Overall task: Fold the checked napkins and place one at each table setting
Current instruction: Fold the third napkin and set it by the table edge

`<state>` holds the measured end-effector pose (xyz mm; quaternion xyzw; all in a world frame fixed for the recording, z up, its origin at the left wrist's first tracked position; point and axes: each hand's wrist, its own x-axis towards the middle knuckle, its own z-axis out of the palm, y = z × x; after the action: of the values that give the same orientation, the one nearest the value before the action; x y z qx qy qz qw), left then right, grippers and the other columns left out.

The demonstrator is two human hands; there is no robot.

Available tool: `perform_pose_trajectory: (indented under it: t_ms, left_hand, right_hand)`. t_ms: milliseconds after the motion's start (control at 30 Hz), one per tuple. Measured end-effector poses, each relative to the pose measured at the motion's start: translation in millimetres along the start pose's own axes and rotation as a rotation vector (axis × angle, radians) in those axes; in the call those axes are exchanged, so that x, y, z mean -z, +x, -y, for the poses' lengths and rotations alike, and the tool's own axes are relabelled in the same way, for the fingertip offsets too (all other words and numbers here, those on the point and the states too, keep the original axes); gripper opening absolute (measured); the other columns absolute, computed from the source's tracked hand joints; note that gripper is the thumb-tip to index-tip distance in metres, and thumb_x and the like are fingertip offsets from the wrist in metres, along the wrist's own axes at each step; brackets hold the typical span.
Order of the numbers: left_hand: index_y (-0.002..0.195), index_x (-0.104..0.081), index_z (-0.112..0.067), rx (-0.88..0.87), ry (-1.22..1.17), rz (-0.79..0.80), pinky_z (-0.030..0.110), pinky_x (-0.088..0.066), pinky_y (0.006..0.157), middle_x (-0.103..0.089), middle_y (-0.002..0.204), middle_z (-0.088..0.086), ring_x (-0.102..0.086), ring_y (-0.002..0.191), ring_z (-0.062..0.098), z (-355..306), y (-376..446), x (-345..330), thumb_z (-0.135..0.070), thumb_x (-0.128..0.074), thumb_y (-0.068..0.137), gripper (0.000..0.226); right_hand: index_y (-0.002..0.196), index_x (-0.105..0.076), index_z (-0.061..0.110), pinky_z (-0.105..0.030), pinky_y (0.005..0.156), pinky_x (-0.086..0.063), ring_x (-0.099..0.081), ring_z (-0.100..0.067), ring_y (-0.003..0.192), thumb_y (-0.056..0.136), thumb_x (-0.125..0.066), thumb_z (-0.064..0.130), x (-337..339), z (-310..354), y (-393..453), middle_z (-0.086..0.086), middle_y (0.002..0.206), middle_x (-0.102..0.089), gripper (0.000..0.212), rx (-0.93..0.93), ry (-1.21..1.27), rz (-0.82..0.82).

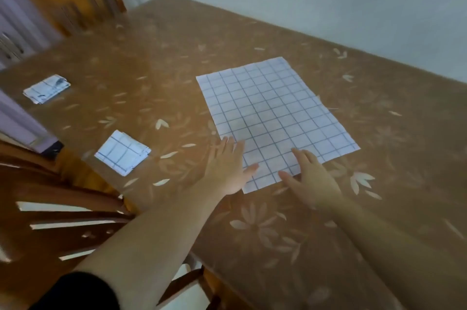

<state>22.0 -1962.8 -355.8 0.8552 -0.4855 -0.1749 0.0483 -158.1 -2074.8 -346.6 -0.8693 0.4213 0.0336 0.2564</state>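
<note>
- Two folded napkins already lie at the left: one far (47,89), one nearer (123,152).
- Your left hand (227,170) lies spread flat, holding nothing, on the near-left edge of the open checked napkin (275,117).
- Your right hand (312,178) rests flat too, fingers spread, on its near edge.
- Pinch both near corners, then fold evenly onto the far edge, matching grid lines.

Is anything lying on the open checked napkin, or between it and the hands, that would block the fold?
Nothing visible. The unfolded napkin lies flat and bare, with the left hand and right hand already on its near edge.
</note>
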Motion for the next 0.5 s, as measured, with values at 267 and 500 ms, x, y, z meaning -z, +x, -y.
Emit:
perform_pose_trajectory:
  t_ms: [267, 500]
  left_hand:
    - [0.155, 0.017, -0.019, 0.003, 0.062, 0.03, 0.046, 0.011, 0.122, 0.026, 0.161, 0.011, 0.025, 0.149, 0.026, 22, 111, -10, -0.088, -0.027, 0.077, 0.112]
    - [0.155, 0.016, -0.018, 0.005, 0.083, -0.001, 0.046, 0.01, 0.122, 0.025, 0.162, 0.007, 0.026, 0.149, 0.021, 33, 124, -23, -0.092, -0.018, 0.072, 0.116]
  right_hand:
    - [0.157, -0.004, 0.015, -0.044, 0.124, -0.001, 0.005, -0.03, 0.153, 0.084, -0.032, 0.08, -29, -3, 96, -0.016, 0.166, 0.003, 0.102, -0.093, -0.186, -0.186]
    - [0.157, -0.003, 0.009, -0.044, 0.124, 0.002, 0.007, -0.03, 0.153, 0.086, -0.02, 0.08, -41, -7, 104, -0.018, 0.166, 0.004, 0.102, -0.151, -0.228, -0.212]
